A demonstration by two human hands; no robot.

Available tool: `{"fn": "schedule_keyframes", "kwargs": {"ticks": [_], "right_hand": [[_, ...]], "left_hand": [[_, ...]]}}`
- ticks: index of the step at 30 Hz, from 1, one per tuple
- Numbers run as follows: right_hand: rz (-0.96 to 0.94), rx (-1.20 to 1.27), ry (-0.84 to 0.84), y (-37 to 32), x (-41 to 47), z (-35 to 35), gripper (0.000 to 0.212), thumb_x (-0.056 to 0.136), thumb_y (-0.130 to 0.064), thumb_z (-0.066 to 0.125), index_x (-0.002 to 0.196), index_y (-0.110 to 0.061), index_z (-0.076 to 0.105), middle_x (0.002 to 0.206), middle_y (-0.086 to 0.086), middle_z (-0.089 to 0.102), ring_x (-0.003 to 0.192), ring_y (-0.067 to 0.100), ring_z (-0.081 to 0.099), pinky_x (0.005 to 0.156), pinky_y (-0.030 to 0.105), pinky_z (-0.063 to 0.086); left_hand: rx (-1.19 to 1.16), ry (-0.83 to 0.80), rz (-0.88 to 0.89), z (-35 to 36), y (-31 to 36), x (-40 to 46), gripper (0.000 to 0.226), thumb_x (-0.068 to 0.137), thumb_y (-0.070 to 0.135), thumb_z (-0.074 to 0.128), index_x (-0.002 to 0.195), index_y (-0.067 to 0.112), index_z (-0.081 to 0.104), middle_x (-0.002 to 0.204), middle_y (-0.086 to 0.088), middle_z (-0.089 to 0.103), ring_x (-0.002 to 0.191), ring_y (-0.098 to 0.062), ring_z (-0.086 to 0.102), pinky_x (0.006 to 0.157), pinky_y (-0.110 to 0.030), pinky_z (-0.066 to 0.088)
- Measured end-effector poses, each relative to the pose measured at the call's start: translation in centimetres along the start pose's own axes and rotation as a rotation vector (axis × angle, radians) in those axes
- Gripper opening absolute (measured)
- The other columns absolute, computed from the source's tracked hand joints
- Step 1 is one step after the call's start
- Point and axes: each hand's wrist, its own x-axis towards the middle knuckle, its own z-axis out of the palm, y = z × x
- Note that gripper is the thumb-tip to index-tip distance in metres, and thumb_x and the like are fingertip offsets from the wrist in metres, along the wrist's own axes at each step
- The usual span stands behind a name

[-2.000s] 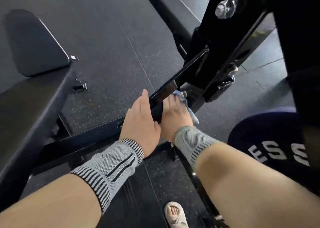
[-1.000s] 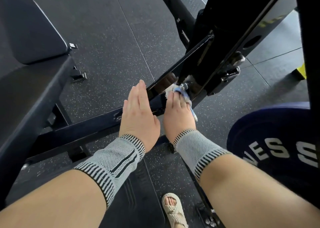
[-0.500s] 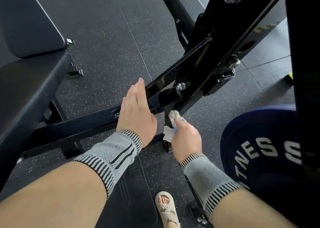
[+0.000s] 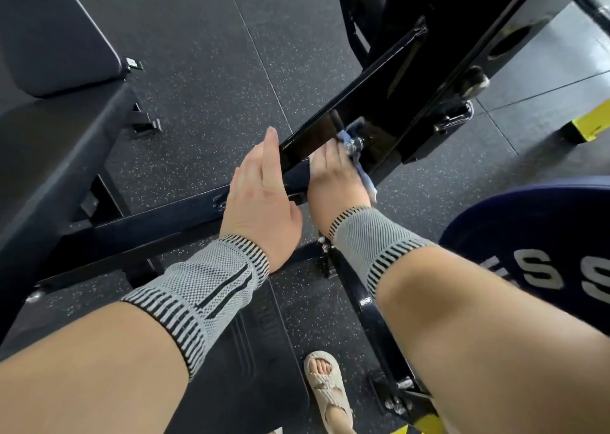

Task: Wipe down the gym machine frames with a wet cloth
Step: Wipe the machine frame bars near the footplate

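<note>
Right hand (image 4: 333,179) with cloth (image 4: 364,176) against black frame (image 4: 330,133) (left hand (image 4: 260,199) flat alongside).

Bolt (image 4: 355,143) and upright frame (image 4: 439,80) block ahead; weight plate (image 4: 528,235) crowds right.
</note>
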Motion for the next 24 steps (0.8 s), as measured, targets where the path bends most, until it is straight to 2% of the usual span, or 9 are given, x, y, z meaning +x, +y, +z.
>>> {"fn": "schedule_keyframes", "kwargs": {"ticks": [3, 6, 8, 12, 17, 19, 20, 22, 24], "right_hand": [[0.024, 0.061, -0.118, 0.1, -2.2, 0.2, 0.068, 0.095, -0.015, 0.034, 0.147, 0.005, -0.005, 0.156, 0.024, 0.002, 0.146, 0.032, 0.004, 0.120, 0.038, 0.008], [0.006, 0.019, -0.019, -0.2, 0.2, 0.6, 0.056, 0.089, -0.011, 0.024, 0.140, 0.012, 0.018, 0.144, 0.029, 0.027, 0.135, 0.038, 0.025, 0.117, 0.042, 0.019], [0.036, 0.040, 0.024, -0.4, 1.1, 0.6, 0.058, 0.083, -0.010, 0.015, 0.136, 0.011, 0.028, 0.137, 0.028, 0.037, 0.129, 0.038, 0.033, 0.115, 0.041, 0.023], [0.079, 0.086, -0.061, -0.1, -1.7, 1.2, 0.062, 0.095, -0.015, 0.027, 0.148, 0.004, 0.002, 0.154, 0.024, 0.009, 0.145, 0.031, 0.009, 0.120, 0.038, 0.012], [0.130, 0.086, 0.044, -0.7, 0.5, 0.8, 0.063, 0.081, -0.011, 0.010, 0.140, 0.008, 0.024, 0.142, 0.026, 0.033, 0.134, 0.036, 0.029, 0.116, 0.039, 0.021], [0.136, 0.103, -0.025, -0.2, -1.0, 0.1, 0.059, 0.088, -0.010, 0.016, 0.146, 0.003, 0.015, 0.151, 0.021, 0.024, 0.141, 0.029, 0.022, 0.118, 0.034, 0.017], [0.143, 0.125, -0.095, 0.2, -2.1, 0.0, 0.057, 0.094, -0.011, 0.027, 0.149, 0.000, 0.012, 0.155, 0.016, 0.020, 0.143, 0.026, 0.020, 0.118, 0.032, 0.015], [0.272, 0.314, -0.157, 1.0, -5.1, -0.6, 0.058, 0.095, -0.012, 0.047, 0.148, -0.010, 0.025, 0.152, 0.004, 0.033, 0.137, 0.019, 0.035, 0.114, 0.028, 0.028], [0.401, 0.436, -0.179, 1.4, -7.6, -0.9, 0.049, 0.094, -0.008, 0.048, 0.142, -0.018, 0.039, 0.137, -0.001, 0.052, 0.120, 0.015, 0.053, 0.102, 0.024, 0.040]], "left_hand": [[-0.007, -0.014, 0.000, -0.3, -0.1, -0.2, 0.095, 0.085, 0.008, 0.061, 0.153, 0.011, -0.006, 0.153, -0.010, 0.024, 0.142, -0.020, 0.022, 0.119, -0.036, 0.020], [0.000, 0.004, 0.014, -0.1, -0.1, -0.1, 0.095, 0.085, 0.009, 0.061, 0.153, 0.010, -0.005, 0.153, -0.010, 0.024, 0.141, -0.022, 0.022, 0.119, -0.035, 0.018], [0.003, -0.002, 0.008, -0.1, -0.2, -0.1, 0.096, 0.085, 0.009, 0.061, 0.153, 0.011, -0.006, 0.153, -0.009, 0.022, 0.142, -0.021, 0.021, 0.119, -0.037, 0.018], [-0.008, -0.012, 0.013, -0.2, -0.3, -0.1, 0.095, 0.085, 0.010, 0.061, 0.153, 0.011, -0.006, 0.153, -0.009, 0.023, 0.141, -0.021, 0.023, 0.119, -0.036, 0.020], [-0.004, -0.003, 0.017, -0.1, -0.2, 0.0, 0.094, 0.085, 0.008, 0.060, 0.153, 0.010, -0.005, 0.153, -0.010, 0.023, 0.142, -0.021, 0.023, 0.119, -0.039, 0.020], [-0.004, -0.029, 0.020, -0.3, -0.3, 0.0, 0.094, 0.085, 0.009, 0.060, 0.153, 0.011, -0.005, 0.153, -0.010, 0.023, 0.142, -0.021, 0.023, 0.119, -0.039, 0.020], [-0.002, -0.034, 0.027, -0.4, -0.4, 0.0, 0.094, 0.085, 0.009, 0.059, 0.153, 0.011, -0.006, 0.153, -0.010, 0.023, 0.142, -0.021, 0.023, 0.119, -0.039, 0.021], [-0.001, -0.036, 0.034, -0.5, -0.4, 0.0, 0.094, 0.086, 0.011, 0.059, 0.152, 0.010, -0.007, 0.153, -0.011, 0.022, 0.141, -0.022, 0.023, 0.119, -0.039, 0.021], [0.004, -0.033, 0.032, -0.5, -0.2, -0.1, 0.093, 0.086, 0.012, 0.058, 0.152, 0.009, -0.008, 0.152, -0.012, 0.022, 0.140, -0.023, 0.024, 0.119, -0.037, 0.019]]}}
